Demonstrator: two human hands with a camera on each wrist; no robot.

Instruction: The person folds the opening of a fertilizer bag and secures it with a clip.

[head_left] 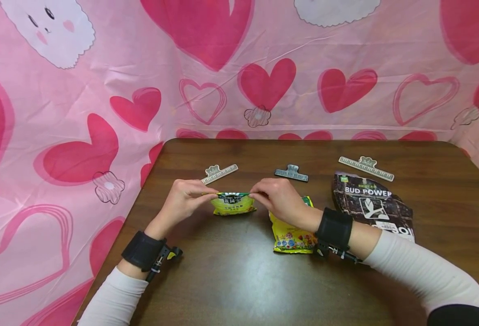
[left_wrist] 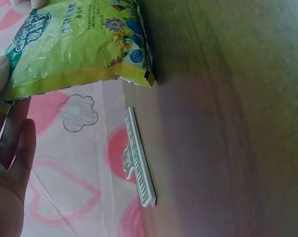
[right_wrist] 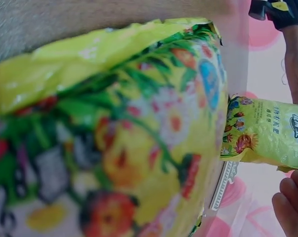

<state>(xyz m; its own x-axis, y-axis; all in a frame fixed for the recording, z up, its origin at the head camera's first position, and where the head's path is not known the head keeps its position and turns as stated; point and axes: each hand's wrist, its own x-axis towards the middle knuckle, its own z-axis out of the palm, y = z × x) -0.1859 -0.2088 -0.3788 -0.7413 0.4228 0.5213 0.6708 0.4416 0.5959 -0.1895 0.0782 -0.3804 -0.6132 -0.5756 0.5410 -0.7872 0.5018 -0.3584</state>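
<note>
A small yellow-green plastic pouch with flower print (head_left: 233,203) stands upright on the dark brown wooden table (head_left: 231,271), near its middle. The left hand (head_left: 182,199) pinches the pouch's top edge at the left corner; the right hand (head_left: 278,197) pinches the same edge at the right corner. Both hands have fingers curled on the folded top. A second yellow flower-print pouch (head_left: 290,235) lies flat just right of the first, partly under the right wrist. A pale grey ruler-marked bag clip (head_left: 221,173) lies behind the held pouch, and a dark grey bag clip (head_left: 291,173) lies near it. Further right, a black "BUD POWER" bag (head_left: 370,203) lies flat, with a long pale clip (head_left: 366,167) behind it.
</note>
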